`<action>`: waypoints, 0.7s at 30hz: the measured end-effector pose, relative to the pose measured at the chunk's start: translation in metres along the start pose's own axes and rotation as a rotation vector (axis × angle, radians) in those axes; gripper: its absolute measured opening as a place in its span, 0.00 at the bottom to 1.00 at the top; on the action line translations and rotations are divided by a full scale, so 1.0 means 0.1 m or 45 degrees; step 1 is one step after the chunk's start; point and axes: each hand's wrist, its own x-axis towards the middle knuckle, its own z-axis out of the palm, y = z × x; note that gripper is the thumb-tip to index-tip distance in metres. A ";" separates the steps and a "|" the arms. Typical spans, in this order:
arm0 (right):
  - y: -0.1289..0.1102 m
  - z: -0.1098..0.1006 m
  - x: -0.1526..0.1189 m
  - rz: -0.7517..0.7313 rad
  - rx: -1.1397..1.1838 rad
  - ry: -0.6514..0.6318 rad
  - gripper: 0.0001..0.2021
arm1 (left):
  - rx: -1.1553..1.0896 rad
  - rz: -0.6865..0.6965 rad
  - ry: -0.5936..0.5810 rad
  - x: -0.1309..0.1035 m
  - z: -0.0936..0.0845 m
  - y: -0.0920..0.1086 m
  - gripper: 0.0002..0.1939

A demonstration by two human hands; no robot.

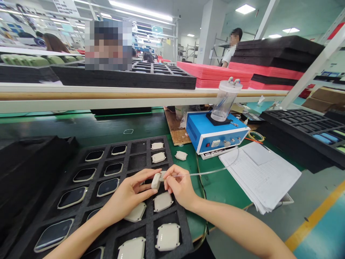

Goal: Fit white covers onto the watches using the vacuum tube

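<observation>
Between its thumb and fingers, my left hand (134, 187) grips a small cream watch case (155, 181) on edge, above a black foam tray (148, 216). My right hand (179, 182) is pinched around the end of a clear thin tube (210, 173), right beside the case; the tip is hidden by the fingers. The tube runs to a blue dispenser box (215, 135). Cream cases (167, 236) lie in the tray's right-hand compartments, and dark-screened pieces (72, 197) lie in those on the left. One more cream case (181, 155) rests on the green table outside the tray.
A clear cylinder (225, 100) stands on the blue box. Papers (258, 172) lie right of it. Black foam (27, 180) is stacked at the left. A white shelf edge (107, 105) crosses behind, carrying foam trays. People are beyond, and another foam tray (304, 126) sits far right.
</observation>
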 end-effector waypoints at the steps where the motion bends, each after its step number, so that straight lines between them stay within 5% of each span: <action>1: 0.00 0.00 0.00 0.001 -0.001 0.001 0.02 | 0.001 -0.002 -0.004 0.00 0.00 0.00 0.21; 21: 0.00 0.01 0.00 0.005 0.007 0.000 0.02 | 0.020 -0.007 0.013 0.01 0.01 0.05 0.21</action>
